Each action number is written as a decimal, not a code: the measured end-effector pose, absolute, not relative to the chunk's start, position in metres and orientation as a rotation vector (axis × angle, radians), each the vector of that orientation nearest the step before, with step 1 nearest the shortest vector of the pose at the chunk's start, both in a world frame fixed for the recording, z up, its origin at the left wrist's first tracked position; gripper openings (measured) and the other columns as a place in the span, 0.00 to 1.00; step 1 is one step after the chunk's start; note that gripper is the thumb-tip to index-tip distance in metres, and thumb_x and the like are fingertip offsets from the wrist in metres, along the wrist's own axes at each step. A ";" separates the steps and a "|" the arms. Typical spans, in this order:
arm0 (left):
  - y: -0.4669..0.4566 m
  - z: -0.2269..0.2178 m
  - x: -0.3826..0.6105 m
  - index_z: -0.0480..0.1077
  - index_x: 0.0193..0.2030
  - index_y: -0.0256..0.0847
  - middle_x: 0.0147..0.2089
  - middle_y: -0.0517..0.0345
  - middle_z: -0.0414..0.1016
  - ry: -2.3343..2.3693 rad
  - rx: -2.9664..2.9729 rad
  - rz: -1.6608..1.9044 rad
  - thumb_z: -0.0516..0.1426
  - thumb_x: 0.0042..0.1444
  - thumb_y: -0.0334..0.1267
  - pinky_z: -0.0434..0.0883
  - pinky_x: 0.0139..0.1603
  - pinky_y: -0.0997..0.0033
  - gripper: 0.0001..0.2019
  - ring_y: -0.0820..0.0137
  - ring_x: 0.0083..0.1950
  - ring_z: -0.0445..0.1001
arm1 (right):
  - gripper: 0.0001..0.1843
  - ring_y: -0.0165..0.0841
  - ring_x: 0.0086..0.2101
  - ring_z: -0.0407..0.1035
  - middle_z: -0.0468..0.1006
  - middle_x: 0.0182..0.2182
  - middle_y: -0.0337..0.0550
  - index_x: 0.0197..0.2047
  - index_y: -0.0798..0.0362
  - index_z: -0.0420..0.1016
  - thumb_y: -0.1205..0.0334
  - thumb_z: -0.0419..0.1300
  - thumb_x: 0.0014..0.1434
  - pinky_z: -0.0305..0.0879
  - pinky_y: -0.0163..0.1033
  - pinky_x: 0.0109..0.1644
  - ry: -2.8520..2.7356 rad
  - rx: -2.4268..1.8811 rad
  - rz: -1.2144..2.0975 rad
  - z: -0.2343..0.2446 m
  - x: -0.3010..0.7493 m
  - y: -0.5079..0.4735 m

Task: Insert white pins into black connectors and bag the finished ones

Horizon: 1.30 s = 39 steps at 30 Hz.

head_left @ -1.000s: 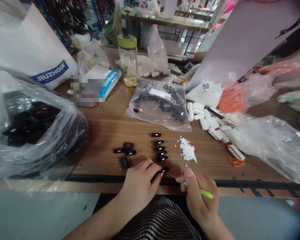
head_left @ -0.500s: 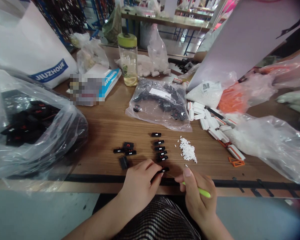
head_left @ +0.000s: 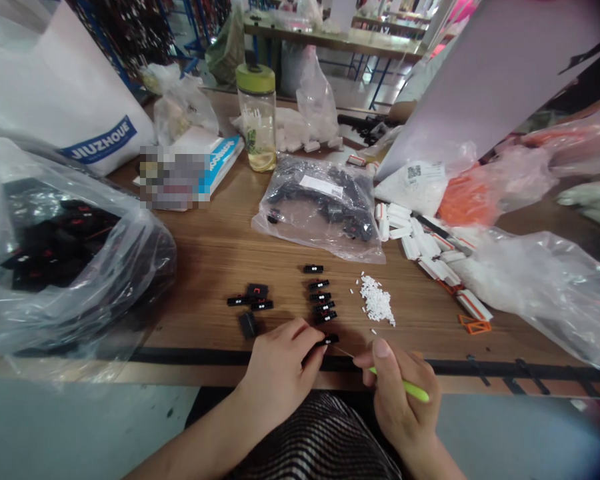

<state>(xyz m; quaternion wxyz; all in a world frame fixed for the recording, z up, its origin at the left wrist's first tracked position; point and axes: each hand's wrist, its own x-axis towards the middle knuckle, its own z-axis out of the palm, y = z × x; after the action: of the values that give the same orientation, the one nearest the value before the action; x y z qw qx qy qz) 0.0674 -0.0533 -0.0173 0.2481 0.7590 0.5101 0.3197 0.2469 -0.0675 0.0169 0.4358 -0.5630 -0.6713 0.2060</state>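
Left grip [head_left: 280, 370] tight on black clip [head_left: 329, 340], right grip [head_left: 403, 403] tight around green pick [head_left: 413, 391]

Worktable: wood-grain top [head_left: 220, 253], black strip [head_left: 480, 367] along its 6 o'clock edge.
Far bench [head_left: 330, 41]: wooden, on blue metal legs [head_left: 379, 90], at 12 o'clock.
Floor [head_left: 80, 427]: pale grey, at 7 o'clock.
Light: bright, even, strongest toward 12 o'clock.
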 end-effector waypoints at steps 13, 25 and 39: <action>-0.055 -0.017 0.067 0.74 0.41 0.43 0.37 0.58 0.76 1.397 2.081 0.867 0.58 0.62 0.33 0.76 0.37 0.62 0.04 0.65 0.35 0.77 | 0.22 0.24 0.14 0.63 0.67 0.13 0.32 0.25 0.53 0.76 0.63 0.50 0.69 0.58 0.31 0.21 -1.644 -1.478 0.526 0.016 0.244 -0.062; -0.054 -0.016 0.065 0.74 0.41 0.42 0.39 0.58 0.76 1.377 2.062 0.834 0.58 0.61 0.32 0.75 0.39 0.63 0.04 0.66 0.36 0.77 | 0.22 0.24 0.16 0.64 0.68 0.14 0.34 0.23 0.53 0.75 0.60 0.53 0.68 0.59 0.31 0.23 -1.718 -1.440 0.680 0.030 0.247 -0.049; -0.049 -0.004 0.056 0.72 0.45 0.42 0.44 0.55 0.75 1.340 1.910 0.939 0.58 0.62 0.36 0.75 0.44 0.63 0.06 0.66 0.44 0.75 | 0.23 0.25 0.18 0.63 0.67 0.15 0.34 0.25 0.54 0.76 0.56 0.52 0.69 0.58 0.33 0.24 -1.574 -1.544 0.551 0.008 0.254 -0.030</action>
<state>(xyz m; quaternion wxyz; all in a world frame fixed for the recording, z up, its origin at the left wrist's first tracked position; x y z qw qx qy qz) 0.0557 -0.0493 -0.0035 0.3081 0.7226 0.5067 0.3552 0.2536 -0.0305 0.0079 0.4211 -0.6162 -0.6281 0.2201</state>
